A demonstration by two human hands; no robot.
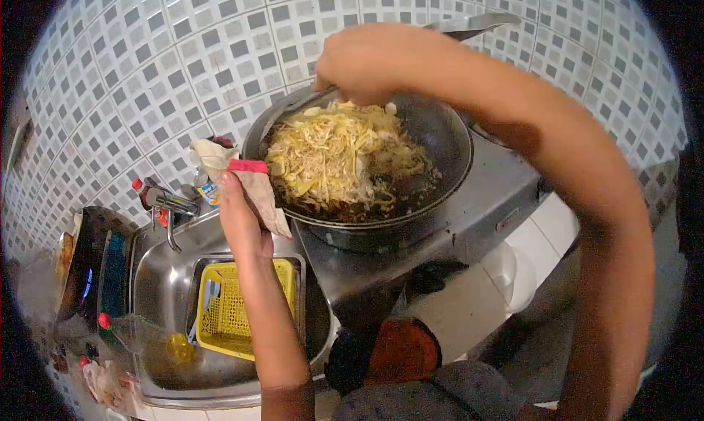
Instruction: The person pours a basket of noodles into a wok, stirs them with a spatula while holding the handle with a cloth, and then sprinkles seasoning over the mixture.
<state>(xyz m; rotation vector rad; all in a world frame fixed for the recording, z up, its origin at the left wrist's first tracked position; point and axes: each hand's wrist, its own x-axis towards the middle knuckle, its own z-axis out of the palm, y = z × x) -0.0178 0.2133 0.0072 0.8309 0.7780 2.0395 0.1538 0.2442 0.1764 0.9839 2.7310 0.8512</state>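
Observation:
A large dark wok (447, 171) sits on the steel stove top, heaped with yellowish shredded food (330, 153). My left hand (238, 204) is closed on a beige and red cloth (257, 190) at the wok's left edge. The wok's handle, if one is there, is hidden by the cloth. Above the far side of the wok, my right hand (359, 65) is closed round the handle of a metal spatula (277, 116), whose blade reaches down at the food's left side. The fingertips of my right hand are partly hidden.
Left of the stove, a steel sink (161, 289) holds a yellow basket (227, 307) under a faucet (172, 216). Bottles and a can stand behind the sink by the tiled wall (220, 61). A metal lid or utensil (480, 25) lies behind my right forearm.

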